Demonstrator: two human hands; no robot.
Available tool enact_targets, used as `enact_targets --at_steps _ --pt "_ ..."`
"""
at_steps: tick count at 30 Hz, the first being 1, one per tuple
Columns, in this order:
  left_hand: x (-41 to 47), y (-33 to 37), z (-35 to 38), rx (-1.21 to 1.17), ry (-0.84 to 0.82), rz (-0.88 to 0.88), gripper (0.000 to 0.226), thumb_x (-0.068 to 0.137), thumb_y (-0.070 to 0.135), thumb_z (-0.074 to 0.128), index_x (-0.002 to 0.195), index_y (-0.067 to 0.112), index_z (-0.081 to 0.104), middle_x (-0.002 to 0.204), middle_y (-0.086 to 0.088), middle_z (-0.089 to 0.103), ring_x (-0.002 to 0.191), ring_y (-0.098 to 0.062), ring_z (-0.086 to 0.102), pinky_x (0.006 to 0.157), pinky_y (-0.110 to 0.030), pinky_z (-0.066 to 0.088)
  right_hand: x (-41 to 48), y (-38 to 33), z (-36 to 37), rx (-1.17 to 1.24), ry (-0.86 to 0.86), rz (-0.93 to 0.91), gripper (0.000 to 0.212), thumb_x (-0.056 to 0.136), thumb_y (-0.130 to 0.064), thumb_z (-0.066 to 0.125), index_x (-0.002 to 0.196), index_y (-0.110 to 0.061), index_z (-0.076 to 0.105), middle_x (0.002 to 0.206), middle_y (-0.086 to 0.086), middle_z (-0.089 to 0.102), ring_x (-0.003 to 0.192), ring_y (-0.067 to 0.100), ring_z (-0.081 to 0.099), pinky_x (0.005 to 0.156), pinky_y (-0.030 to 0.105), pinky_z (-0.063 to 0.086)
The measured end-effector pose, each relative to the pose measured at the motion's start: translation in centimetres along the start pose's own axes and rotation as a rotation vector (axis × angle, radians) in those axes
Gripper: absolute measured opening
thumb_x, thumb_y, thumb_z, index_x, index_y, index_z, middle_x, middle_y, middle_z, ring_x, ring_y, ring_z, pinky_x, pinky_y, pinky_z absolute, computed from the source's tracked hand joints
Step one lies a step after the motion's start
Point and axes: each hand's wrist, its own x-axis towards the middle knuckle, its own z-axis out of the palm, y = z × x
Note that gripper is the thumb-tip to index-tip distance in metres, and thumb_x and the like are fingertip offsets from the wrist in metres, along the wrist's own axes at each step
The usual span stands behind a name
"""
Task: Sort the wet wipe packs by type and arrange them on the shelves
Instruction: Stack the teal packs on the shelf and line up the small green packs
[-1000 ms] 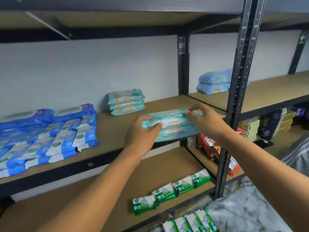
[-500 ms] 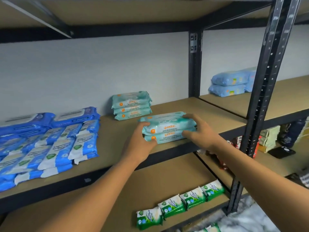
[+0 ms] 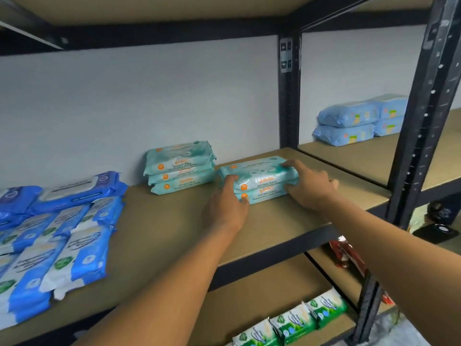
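Note:
Two stacked teal antibacterial wipe packs (image 3: 259, 179) lie on the middle shelf (image 3: 174, 221), just right of a stack of three matching teal packs (image 3: 179, 167) at the wall. My left hand (image 3: 224, 208) grips the left end of the pair, thumb on the front and fingers on top. My right hand (image 3: 309, 187) holds the right end, fingers curled over the top edge. Blue and white wipe packs (image 3: 57, 240) fill the shelf's left side.
Light blue baby wipe packs (image 3: 359, 121) sit on the neighbouring shelf to the right. Black uprights (image 3: 421, 126) divide the two bays. Green wipe packs (image 3: 294, 323) line the lower shelf, with red packets (image 3: 346, 253) further right.
Both hands have carried the two teal packs from the shelf's front edge back onto the shelf, beside the teal stack at the wall.

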Motion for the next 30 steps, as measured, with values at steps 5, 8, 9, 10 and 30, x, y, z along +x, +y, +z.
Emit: enact_targets --at_steps 5,8,9,10,30 --pt "5.3 -0.2 3.0 0.042 0.049 0.028 0.045 0.093 0.038 0.057 0.135 0.037 0.039 0.122 -0.002 0.061 0.106 -0.028 0.06 0.086 -0.039 0.051 5.5 0.3 1.7 0.009 -0.004 0.039 0.047 0.093 -0.038 0.054 0.132 -0.053 0.033 0.128 0.004 0.058 0.123 0.034 0.042 0.1 0.053 0.029" --pt "7.3 -0.9 3.8 0.17 0.133 0.015 0.047 0.093 0.043 0.058 0.137 0.039 0.041 0.125 -0.006 0.055 0.113 -0.03 0.053 0.095 -0.039 0.043 8.0 -0.3 3.0 0.034 0.0 0.028 0.047 0.093 -0.033 0.055 0.13 -0.053 0.034 0.129 0.003 0.057 0.124 0.033 0.043 0.1 0.053 0.028" --pt "7.6 -1.0 4.1 0.257 0.199 0.011 0.048 0.091 0.044 0.059 0.136 0.04 0.044 0.126 -0.008 0.05 0.116 -0.031 0.047 0.097 -0.039 0.037 8.7 -0.6 3.4 0.041 0.001 0.024 0.048 0.092 -0.032 0.055 0.13 -0.053 0.034 0.128 0.002 0.058 0.123 0.033 0.044 0.099 0.053 0.028" --pt "7.9 -1.0 4.3 0.335 0.272 0.016 0.046 0.09 0.044 0.061 0.134 0.04 0.047 0.125 -0.009 0.045 0.117 -0.031 0.042 0.097 -0.038 0.032 9.3 -0.9 3.7 0.049 -0.001 0.019 0.049 0.092 -0.03 0.055 0.13 -0.053 0.033 0.128 0.002 0.057 0.123 0.033 0.044 0.098 0.053 0.028" --pt "13.1 -2.5 6.1 0.534 0.465 0.024 0.033 0.096 0.03 0.055 0.129 0.031 0.053 0.143 -0.005 0.025 0.12 -0.029 0.03 0.093 -0.037 0.024 15.1 -3.1 7.4 0.028 0.001 0.007 0.05 0.092 -0.029 0.05 0.132 -0.051 0.03 0.104 0.005 0.049 0.12 0.033 0.038 0.096 0.053 0.028"
